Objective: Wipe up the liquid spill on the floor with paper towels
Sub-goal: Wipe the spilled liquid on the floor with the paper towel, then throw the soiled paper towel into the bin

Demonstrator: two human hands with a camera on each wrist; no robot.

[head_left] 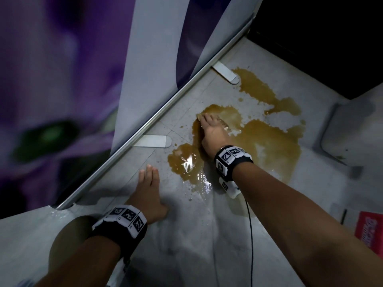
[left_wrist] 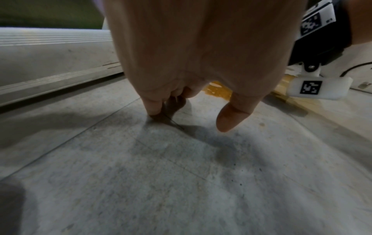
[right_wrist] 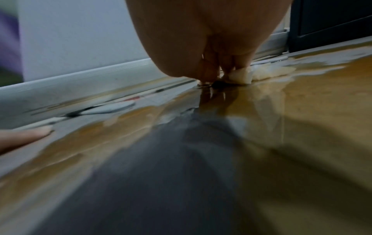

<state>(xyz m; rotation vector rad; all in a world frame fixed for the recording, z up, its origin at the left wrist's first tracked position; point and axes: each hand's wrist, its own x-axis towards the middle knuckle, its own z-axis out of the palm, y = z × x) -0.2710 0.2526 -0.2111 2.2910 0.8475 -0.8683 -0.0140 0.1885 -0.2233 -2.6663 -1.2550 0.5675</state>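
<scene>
A wide brown liquid spill (head_left: 269, 141) covers the grey tiled floor (head_left: 186, 235). My right hand (head_left: 209, 129) lies flat at its left part, fingers pressing a soaked paper towel (head_left: 227, 119) into the liquid. In the right wrist view the right hand's (right_wrist: 217, 76) fingertips push down on the wet, yellowed towel (right_wrist: 263, 72), with the spill (right_wrist: 302, 98) all around. My left hand (head_left: 149, 183) rests flat on dry floor just left of the puddle and holds nothing. In the left wrist view the left hand (left_wrist: 189, 95) touches the tile, with the spill (left_wrist: 217, 92) beyond it.
A purple printed banner stands at the left on a metal rail (head_left: 145, 125) with two flat feet (head_left: 153, 141) on the floor. A pale grey object (head_left: 352, 131) sits to the right, a red packet (head_left: 371, 233) at the lower right, and a black cable (head_left: 251, 235) trails from my right wrist.
</scene>
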